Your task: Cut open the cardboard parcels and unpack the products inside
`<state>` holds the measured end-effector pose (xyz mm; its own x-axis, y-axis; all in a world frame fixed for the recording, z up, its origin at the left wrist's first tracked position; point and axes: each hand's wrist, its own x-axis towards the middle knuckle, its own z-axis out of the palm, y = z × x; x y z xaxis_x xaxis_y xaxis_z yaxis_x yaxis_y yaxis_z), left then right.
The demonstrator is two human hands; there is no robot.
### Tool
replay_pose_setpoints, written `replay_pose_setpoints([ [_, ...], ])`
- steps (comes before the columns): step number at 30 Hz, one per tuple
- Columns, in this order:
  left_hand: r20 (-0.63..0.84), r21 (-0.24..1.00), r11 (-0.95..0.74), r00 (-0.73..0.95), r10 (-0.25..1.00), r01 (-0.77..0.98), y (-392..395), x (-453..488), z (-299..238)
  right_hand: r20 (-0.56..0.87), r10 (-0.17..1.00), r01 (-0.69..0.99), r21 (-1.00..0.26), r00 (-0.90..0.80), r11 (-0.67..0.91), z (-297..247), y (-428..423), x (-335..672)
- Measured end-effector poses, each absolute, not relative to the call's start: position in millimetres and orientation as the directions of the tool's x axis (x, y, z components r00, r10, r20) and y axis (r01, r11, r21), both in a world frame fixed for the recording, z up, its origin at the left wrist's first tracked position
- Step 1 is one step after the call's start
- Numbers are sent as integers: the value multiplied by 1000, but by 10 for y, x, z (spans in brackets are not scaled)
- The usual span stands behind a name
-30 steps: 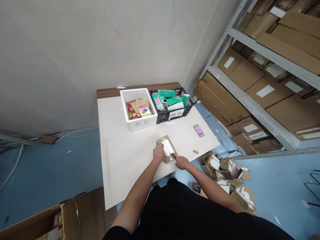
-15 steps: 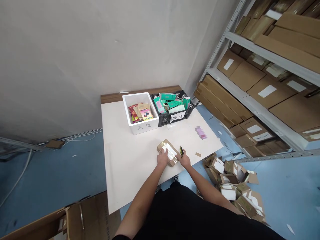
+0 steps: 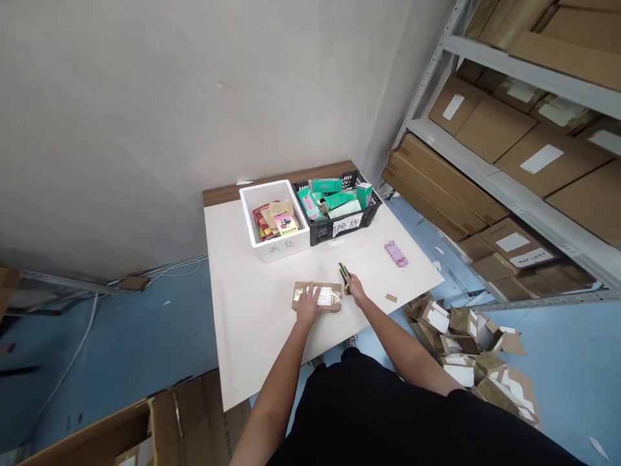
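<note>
A small taped cardboard box (image 3: pixel 334 296) with a white label lies lengthwise on the white tabletop (image 3: pixel 252 323). My left hand (image 3: pixel 307 307) rests on the left part of its top with the fingers spread. Just right of the box, my right hand (image 3: pixel 357 288) is closed around a yellow and black utility knife (image 3: pixel 344 274), which points up and away from me. The knife is apart from the box. Whether its blade is out is too small to tell.
Behind the box stand a white foam bin (image 3: pixel 280 250) with booklets and a black crate (image 3: pixel 320 234) with green boxes. A blurred pink item (image 3: pixel 396 254) and a cardboard scrap (image 3: pixel 391 298) lie at right. Opened cartons (image 3: pixel 460 346) pile on the floor beside a loaded shelf (image 3: pixel 485 169).
The box has turned from slanting to lying sideways and shifted slightly left. My right hand has come off it, moving up with the knife. My left hand now lies across the box's top.
</note>
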<state>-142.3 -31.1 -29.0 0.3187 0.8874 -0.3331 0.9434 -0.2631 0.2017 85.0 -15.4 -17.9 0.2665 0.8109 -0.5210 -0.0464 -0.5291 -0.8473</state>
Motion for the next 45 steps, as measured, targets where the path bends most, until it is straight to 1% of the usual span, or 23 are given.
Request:
replay_pose_setpoints([
  [1,-348,219,-291,353,868,931,-292,-1449,-326,-531,809,-186,-847,251,-498,-179,-230,926],
  [2,-358,224,-303,368,858,926,-282,-1459,-364,-535,813,-283,-836,227,-471,-179,-316,1000],
  [3,-365,215,-297,358,859,931,-278,-1452,-400,-544,816,-334,-819,194,-466,-178,-403,1068],
  [4,-369,197,-276,332,868,941,-277,-1431,-430,-562,811,-341,-803,161,-489,-175,-484,1124],
  [6,-378,160,-228,273,885,961,-274,-1361,-470,-628,768,-249,-769,123,-589,-166,-604,1199],
  [8,-400,138,-203,242,884,969,-262,-1290,-481,-676,721,-65,-735,153,-675,-153,-647,1225],
  [10,-430,124,-199,234,872,972,-246,-1250,-475,-672,713,152,-697,201,-701,-140,-625,1220],
  [12,-442,116,-203,234,866,972,-235,-1245,-466,-655,727,331,-652,206,-682,-127,-570,1199],
  [14,-433,114,-212,241,869,971,-233,-1261,-459,-650,734,431,-614,199,-661,-111,-514,1177],
  [17,-422,109,-218,244,873,970,-242,-1282,-455,-654,732,478,-589,191,-651,-87,-460,1162],
  [21,-415,103,-222,245,876,970,-253,-1280,-454,-670,727,456,-605,151,-653,-91,-458,1176],
  [27,-418,95,-223,242,875,970,-262,-1269,-451,-697,709,317,-651,112,-690,-176,-565,1188],
  [33,-426,73,-234,243,871,969,-237,-1263,-443,-714,696,330,-640,76,-694,-168,-641,1250],
  [36,-429,63,-235,239,871,970,-250,-1259,-429,-733,680,336,-633,32,-698,-137,-679,1300],
  [39,-404,75,-239,249,880,968,-267,-1264,-380,-748,664,360,-618,4,-698,-104,-729,1347],
  [41,-391,91,-246,262,882,965,-234,-1281,-312,-737,675,362,-617,47,-699,-96,-765,1345],
  [43,-399,112,-259,282,873,959,-143,-1318,-217,-694,699,320,-632,171,-706,-115,-806,1282],
  [45,-394,149,-276,313,864,950,-9,-1381,-116,-642,697,254,-650,320,-716,-170,-852,1144],
])
